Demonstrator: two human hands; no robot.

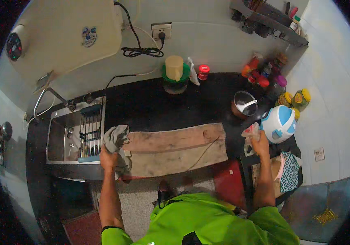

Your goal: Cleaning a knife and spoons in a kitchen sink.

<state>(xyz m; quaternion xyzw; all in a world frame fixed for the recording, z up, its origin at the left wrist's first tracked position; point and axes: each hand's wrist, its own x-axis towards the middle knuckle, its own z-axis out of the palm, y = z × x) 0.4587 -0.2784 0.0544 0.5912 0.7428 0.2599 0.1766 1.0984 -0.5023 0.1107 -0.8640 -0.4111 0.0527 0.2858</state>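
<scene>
A crumpled grey cloth [115, 138] is bunched in my left hand [109, 158], beside the sink's right rim. Part of it hangs over the left end of a long, stained brown sheet [175, 147], perhaps cardboard, along the counter's front. At the right, my right hand [259, 143] grips a thin plastic bag [250, 136] with red print. Just beyond that hand stands a white and blue rice cooker [279, 122]; whether the hand touches it cannot be told. Behind the bag, a clear-rimmed container [239, 99] has a white ladle [247, 105] across it.
A steel sink [63, 118] with a drying rack [90, 131] and curved tap [50, 92] lies left. A beige mug [174, 67] tops a green lid at the back. Lidded jars [302, 98] line the right corner. A patterned cloth [289, 173] lies right.
</scene>
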